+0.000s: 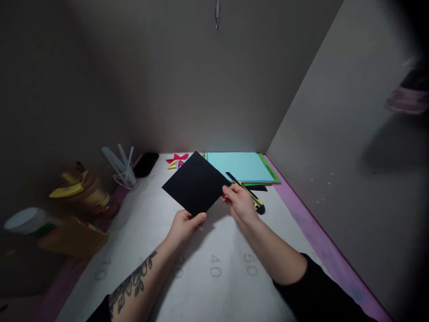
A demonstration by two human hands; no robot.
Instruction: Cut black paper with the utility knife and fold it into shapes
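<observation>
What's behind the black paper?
Past the black paper's edges, I see red and yellow paper pieces and a light blue sheet. Anything right behind its middle is covered, so I can't tell.

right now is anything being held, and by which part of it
A black sheet, held by two corners: the left hand grips its near corner, the right hand its right-hand corner.

Illumination was dim; soft shadow lay beside the left hand (185,223), the white lid (26,220) was blurred, and the right edge blackened.
</observation>
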